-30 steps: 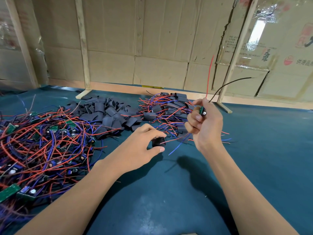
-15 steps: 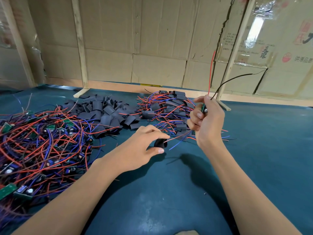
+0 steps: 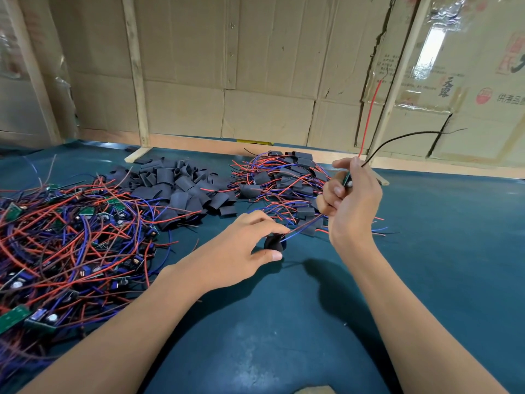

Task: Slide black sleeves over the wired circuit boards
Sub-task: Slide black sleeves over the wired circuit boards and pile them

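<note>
Along the left edge of the worktop (image 3: 426,251) we see a tangle of bare circuit boards (image 3: 56,237), green boards among red, blue and dark wires. Toward the far edge, just right of that tangle, lies a pile of loose black sleeves (image 3: 181,189). Further right along the far edge sits a heap of sleeved boards (image 3: 284,183), their red and blue wires fanning out over the teal surface.

In front of these heaps, near the middle of the worktop, our left hand (image 3: 235,251) pinches one black sleeve (image 3: 274,242) between thumb and fingertips, its grip narrow around the tube, which is held low over the surface; whether it touches we cannot tell. The ends of a red and a blue wire (image 3: 304,224) reach the sleeve's open mouth.

To the right and higher, our right hand (image 3: 352,203) is curled round a small circuit board (image 3: 347,180), only a green sliver of it showing between the fingers. From the top of this grip a red wire (image 3: 369,115) rises nearly upright and a black wire (image 3: 409,136) arcs off to the right. Behind the worktop stands a wall of cardboard sheets (image 3: 255,66) braced by wooden battens (image 3: 136,81).
</note>
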Motion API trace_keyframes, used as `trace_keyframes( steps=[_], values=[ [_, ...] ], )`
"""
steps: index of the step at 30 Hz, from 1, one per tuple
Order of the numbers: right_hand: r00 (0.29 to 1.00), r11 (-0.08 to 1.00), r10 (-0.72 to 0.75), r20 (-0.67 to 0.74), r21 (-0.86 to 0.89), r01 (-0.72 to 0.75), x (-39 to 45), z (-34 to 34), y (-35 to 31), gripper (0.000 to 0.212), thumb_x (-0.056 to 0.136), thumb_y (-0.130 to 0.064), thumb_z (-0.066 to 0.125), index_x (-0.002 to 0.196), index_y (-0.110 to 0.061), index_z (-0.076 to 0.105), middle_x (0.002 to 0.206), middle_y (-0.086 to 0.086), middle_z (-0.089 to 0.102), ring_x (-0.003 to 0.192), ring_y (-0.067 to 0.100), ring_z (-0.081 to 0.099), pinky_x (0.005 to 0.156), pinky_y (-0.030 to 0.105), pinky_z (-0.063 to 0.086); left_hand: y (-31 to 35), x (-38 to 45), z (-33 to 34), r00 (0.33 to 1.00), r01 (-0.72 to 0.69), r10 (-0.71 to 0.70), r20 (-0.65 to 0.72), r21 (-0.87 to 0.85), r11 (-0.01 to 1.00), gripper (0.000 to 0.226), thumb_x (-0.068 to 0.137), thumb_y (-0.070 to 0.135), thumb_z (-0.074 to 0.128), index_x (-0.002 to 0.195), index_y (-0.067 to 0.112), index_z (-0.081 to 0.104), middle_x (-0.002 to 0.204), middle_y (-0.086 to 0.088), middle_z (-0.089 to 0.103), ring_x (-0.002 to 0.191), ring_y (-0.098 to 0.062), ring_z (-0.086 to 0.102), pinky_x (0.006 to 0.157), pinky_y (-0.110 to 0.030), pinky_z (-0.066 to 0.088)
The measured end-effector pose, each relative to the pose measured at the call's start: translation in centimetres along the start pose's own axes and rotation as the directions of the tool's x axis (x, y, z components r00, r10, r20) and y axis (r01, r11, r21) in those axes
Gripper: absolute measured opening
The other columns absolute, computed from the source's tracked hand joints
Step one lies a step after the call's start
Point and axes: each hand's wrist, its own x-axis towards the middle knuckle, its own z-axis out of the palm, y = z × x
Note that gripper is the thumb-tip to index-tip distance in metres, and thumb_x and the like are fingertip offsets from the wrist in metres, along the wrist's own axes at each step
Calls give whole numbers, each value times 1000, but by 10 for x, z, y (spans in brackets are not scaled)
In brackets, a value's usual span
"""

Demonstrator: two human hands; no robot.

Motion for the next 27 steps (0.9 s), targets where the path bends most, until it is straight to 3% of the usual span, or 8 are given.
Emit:
trace_keyframes(
  steps=[5, 10, 19, 22, 27],
  values=[
    [998, 999, -52, 45, -13, 53, -3, 0, -4, 30, 103, -27, 44, 79, -15, 58, 56, -3, 27, 46, 13, 17, 49, 18, 21, 1, 1, 3, 1000, -25, 25, -5, -25, 999, 41, 94, 28, 68, 134, 29, 58, 119, 15, 50, 116, 0, 47, 103, -17, 34],
    [992, 994, -91, 88, -55, 96, -4, 0, -6, 31, 107, -18, 40, 82, -10, 56, 54, -1, 27, 45, 12, 17, 50, 18, 19, -1, 2, 4, 1000, -24, 24, -2, -67, 998, 38, 95, 24, 67, 133, 28, 59, 117, 16, 51, 114, 1, 48, 88, -8, 34],
    [982, 991, -105, 159, -69, 117, -8, 3, -3, 26, 99, -26, 44, 86, -7, 55, 54, -3, 29, 45, 13, 18, 50, 19, 20, -3, 2, 6, 1000, -11, 11, -15, -50, 999, 40, 96, 30, 64, 135, 32, 55, 119, 17, 50, 116, -2, 48, 90, -18, 38],
    [987, 999, -45, 156, -20, 49, -10, 8, 2, 25, 102, -26, 42, 84, -12, 52, 55, -4, 31, 43, 12, 19, 49, 18, 21, -5, 2, 7, 996, 13, -14, -85, -18, 1000, 44, 95, 36, 64, 138, 35, 51, 118, 20, 51, 114, -2, 49, 87, -18, 36],
    [974, 953, 202, 105, 207, -220, -13, 20, 7, 34, 107, -30, 41, 76, -18, 41, 57, -2, 35, 42, 13, 26, 42, 23, 28, -1, 2, 2, 974, 19, -16, -228, 10, 1000, 46, 93, 33, 67, 136, 34, 50, 117, 19, 53, 111, 0, 47, 90, -9, 33]
  ],
)
